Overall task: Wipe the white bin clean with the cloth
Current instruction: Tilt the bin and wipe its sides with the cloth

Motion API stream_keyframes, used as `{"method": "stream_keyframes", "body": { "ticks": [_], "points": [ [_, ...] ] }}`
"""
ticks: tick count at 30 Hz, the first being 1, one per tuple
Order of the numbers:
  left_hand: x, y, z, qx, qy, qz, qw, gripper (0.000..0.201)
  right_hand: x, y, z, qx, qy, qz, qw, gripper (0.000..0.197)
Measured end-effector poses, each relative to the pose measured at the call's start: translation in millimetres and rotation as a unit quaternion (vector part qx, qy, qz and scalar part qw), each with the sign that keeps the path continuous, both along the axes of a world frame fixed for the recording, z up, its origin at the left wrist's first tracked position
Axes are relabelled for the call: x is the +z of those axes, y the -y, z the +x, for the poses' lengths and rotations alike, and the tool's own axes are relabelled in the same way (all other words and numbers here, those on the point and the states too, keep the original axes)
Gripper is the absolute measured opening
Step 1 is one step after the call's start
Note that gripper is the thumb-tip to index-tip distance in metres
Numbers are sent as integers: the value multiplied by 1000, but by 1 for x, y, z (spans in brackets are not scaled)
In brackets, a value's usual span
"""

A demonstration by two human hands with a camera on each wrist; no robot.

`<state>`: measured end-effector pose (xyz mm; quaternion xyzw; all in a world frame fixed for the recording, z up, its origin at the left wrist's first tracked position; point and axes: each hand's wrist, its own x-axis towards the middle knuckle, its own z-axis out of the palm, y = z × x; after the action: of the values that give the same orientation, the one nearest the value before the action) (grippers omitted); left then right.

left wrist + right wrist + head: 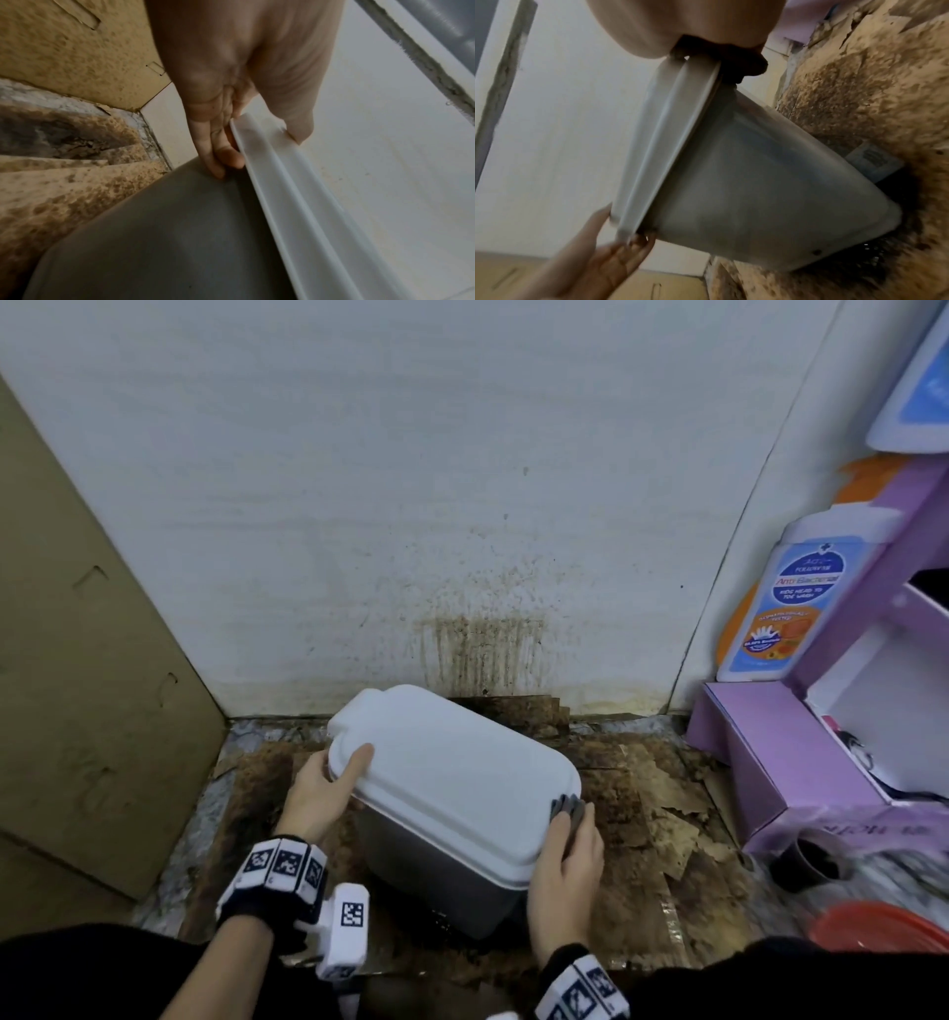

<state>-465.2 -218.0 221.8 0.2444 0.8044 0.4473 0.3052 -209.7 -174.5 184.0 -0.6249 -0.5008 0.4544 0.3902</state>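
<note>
White plastic fills my view: the bin (452, 793) stands on stained cardboard (662, 819) on the floor, close to the spattered wall (411, 505), its lid closed. My left hand (321, 796) holds the lid's left edge, thumb lying on top, fingers (218, 154) curled under the rim against the grey body. My right hand (565, 860) is at the lid's near right corner, its grip closed around the cloth (567, 806), a dark grey wad pressed against the rim there; from the right wrist view the cloth (746, 63) bulges between palm and lid edge. The bin leans a little toward the wall side, though I cannot tell whether its base is lifted. A brown carton (77, 660) stands to the left. To the right sit a purple box (760, 762), a wash bottle (785, 603), a dark cup (806, 862) and a red bowl (873, 924).
</note>
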Motion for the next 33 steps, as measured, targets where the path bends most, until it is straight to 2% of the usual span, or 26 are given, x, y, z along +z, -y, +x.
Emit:
{"method": "stream_keyframes", "body": {
  "ticks": [3,7,11,14,16,18,20,23,27,30,32,33],
  "points": [
    [-14,-1,-15,-4,9,1,1000,97,-3,14,-12,34,6,13,999,65],
    [-19,4,-17,21,27,-20,999,74,-5,13,-21,45,-9,7,999,62],
    [-26,5,-10,34,44,-9,998,89,-2,-14,-12,54,-39,-23,998,59],
    [-37,8,0,44,63,18,997,67,4,-46,-6,76,-64,-48,994,55],
    [-49,11,9,53,54,39,996,78,10,-62,-5,99,-84,-63,990,52],
    [-53,12,26,66,90,72,991,88,17,-74,-3,127,-96,-70,985,49],
    [-55,11,42,61,121,66,989,78,21,-83,-1,155,-100,-71,980,48],
    [-64,8,60,60,203,64,975,102,20,-87,0,186,-94,-70,976,49],
    [-68,10,61,30,264,99,959,106,16,-82,4,213,-83,-53,972,49],
    [-61,10,59,-6,264,115,958,92,15,-73,10,199,-94,-40,975,47],
    [-57,8,56,-34,259,122,957,76,14,-62,13,159,-106,-27,981,48],
    [-55,6,54,-45,258,122,957,77,14,-55,14,133,-110,-21,985,48]
  ]
}}
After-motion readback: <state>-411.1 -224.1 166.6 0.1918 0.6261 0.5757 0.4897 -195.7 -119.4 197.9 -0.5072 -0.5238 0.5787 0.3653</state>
